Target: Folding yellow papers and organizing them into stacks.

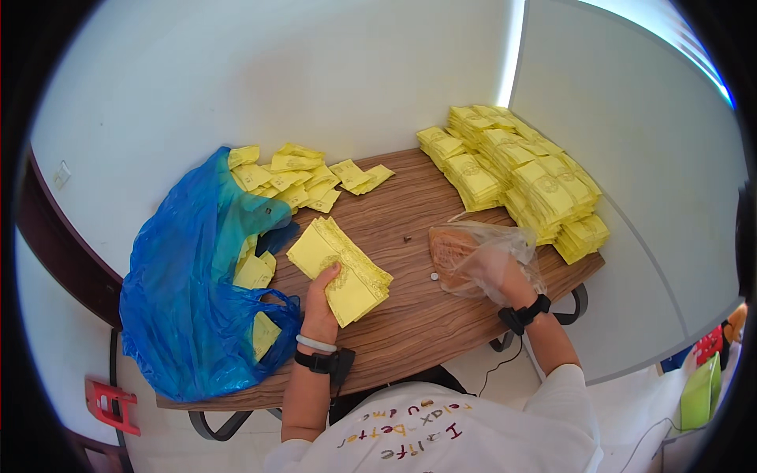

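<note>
Near the middle of the table, my left hand is closed around a fanned stack of flat yellow paper packets, its thumb pressing on the top one. My right hand reaches into a clear plastic bag with an orange-brown mass inside. Plastic and blur hide its fingers, so their grip does not show. To the left, a big blue plastic bag lies open with yellow packets spilling out. More loose packets are heaped at the table's far left.
Bundled yellow packets are piled several layers high at the table's right end, by a grey partition. Two tiny objects lie near the clear bag, one a white piece. A red plastic stool stands on the floor at left.
</note>
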### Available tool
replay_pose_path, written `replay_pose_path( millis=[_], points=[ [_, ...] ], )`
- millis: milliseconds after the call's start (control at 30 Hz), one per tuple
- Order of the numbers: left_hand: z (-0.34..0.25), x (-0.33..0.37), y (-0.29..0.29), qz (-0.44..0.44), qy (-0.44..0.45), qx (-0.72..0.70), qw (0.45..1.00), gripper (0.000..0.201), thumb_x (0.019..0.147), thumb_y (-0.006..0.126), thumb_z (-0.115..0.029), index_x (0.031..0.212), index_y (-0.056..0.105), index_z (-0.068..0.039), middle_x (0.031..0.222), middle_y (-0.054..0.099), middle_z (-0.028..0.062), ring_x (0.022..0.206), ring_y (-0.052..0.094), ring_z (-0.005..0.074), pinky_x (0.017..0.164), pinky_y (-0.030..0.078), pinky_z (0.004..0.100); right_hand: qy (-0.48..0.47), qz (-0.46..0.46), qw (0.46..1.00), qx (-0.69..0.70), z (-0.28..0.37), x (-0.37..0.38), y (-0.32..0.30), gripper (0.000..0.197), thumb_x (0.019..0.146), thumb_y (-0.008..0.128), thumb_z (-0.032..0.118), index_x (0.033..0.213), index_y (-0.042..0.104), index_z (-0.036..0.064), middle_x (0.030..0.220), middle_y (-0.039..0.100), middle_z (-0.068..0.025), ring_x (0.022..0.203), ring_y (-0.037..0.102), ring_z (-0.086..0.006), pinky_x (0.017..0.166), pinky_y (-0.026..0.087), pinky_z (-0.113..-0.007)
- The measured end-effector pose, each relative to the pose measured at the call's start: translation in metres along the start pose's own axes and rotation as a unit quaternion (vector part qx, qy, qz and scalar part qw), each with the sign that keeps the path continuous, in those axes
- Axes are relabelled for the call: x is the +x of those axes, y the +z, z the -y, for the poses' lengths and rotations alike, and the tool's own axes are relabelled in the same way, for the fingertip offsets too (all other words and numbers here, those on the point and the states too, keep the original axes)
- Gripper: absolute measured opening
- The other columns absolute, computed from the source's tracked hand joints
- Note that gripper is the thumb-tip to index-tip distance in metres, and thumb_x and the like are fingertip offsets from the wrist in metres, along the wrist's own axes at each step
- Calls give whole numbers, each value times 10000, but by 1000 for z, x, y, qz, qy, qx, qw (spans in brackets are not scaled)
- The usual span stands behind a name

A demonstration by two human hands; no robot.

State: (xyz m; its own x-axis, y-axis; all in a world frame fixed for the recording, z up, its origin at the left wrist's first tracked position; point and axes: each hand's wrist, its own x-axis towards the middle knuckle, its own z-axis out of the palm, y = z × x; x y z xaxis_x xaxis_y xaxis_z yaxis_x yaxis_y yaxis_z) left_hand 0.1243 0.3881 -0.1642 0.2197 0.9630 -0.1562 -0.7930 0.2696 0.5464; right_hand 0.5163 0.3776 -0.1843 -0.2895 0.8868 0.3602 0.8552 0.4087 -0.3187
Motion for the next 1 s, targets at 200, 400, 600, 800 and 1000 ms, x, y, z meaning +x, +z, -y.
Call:
replay_pose_path(
  millis=[200,400,600,800,1000],
  points=[
    [-2,3,-4,-12,6,-21,1000,454,889,682,-119,1299,524,-9,1211,620,141,1110,618,289,948,533,406,82,-3,997,1,8,1,-10,264,799,680,222,985,689,34,920,673,-183,871,630,-372,777,496,-409],
    [1,13,-14,5,3,-25,1000,467,894,680,-133,1314,514,-13,1232,614,140,1124,612,291,958,526,410,76,-52,995,38,9,-1,-23,249,790,670,197,973,676,28,921,669,-195,854,625,-379,751,495,-416],
    [1,13,-15,-8,9,-5,1000,499,902,672,-156,1346,492,-18,1270,603,143,1144,603,295,970,516,409,111,-12,991,72,28,-7,-54,186,803,665,149,914,687,3,855,668,-204,777,623,-383,709,494,-417],
    [1,8,-9,-9,7,-1,1000,500,897,682,-161,1341,499,-21,1267,604,137,1136,605,288,962,521,402,224,-49,962,146,20,-21,-49,130,811,680,105,849,707,-16,731,679,-138,671,634,-253,657,494,-359],
    [1,7,-7,-13,6,4,1000,498,895,688,-165,1335,506,-20,1263,605,132,1137,603,286,961,522,402,218,-57,955,193,14,-24,-47,133,849,666,73,943,700,-15,804,681,-166,659,634,-249,627,502,-358]
  ],
)
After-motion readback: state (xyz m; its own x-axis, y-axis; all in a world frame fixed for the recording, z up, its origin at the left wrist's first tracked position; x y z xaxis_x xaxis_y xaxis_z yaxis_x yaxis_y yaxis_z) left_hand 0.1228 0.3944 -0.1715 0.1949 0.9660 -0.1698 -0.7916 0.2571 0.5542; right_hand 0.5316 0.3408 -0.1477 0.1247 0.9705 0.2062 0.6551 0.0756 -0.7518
